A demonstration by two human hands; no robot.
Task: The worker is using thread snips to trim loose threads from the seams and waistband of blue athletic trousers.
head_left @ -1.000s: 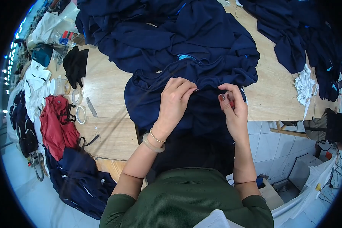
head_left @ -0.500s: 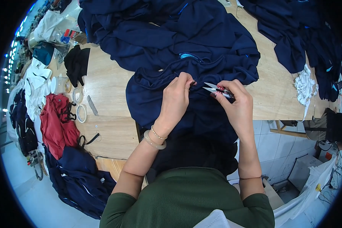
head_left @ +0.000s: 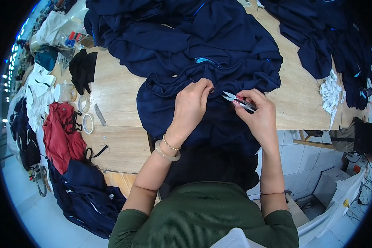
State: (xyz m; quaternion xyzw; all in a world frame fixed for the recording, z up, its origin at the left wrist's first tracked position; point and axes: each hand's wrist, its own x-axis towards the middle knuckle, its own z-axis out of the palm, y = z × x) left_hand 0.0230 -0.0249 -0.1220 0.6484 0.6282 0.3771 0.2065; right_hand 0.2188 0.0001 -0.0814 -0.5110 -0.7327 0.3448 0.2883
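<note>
- My left hand (head_left: 190, 101) has thumb and fingertips pressed together just above the navy garment (head_left: 157, 103); I cannot tell whether thread or cloth is caught between them.
- My right hand (head_left: 260, 113) is closed around a pair of small snips (head_left: 230, 96), their 2 silver blades parted at the tips and pointing at my left fingertips, near but not touching.
- The navy garment spreads beneath and beyond both my hands, in loose folds, with a light blue patch (head_left: 203, 60) showing just beyond my left fingertips.
- On my left wrist sit 2 bracelets: a beaded band (head_left: 172, 145) and a thicker pale bangle (head_left: 166, 154).
- Well to the left of my left hand, 2 pale rings (head_left: 84, 103) lie on the wooden table (head_left: 122, 103) beside a grey flat strip (head_left: 99, 114); farther left is a red garment (head_left: 62, 134).
- Well to the right of my right hand lies a white crumpled bundle (head_left: 331, 95).
</note>
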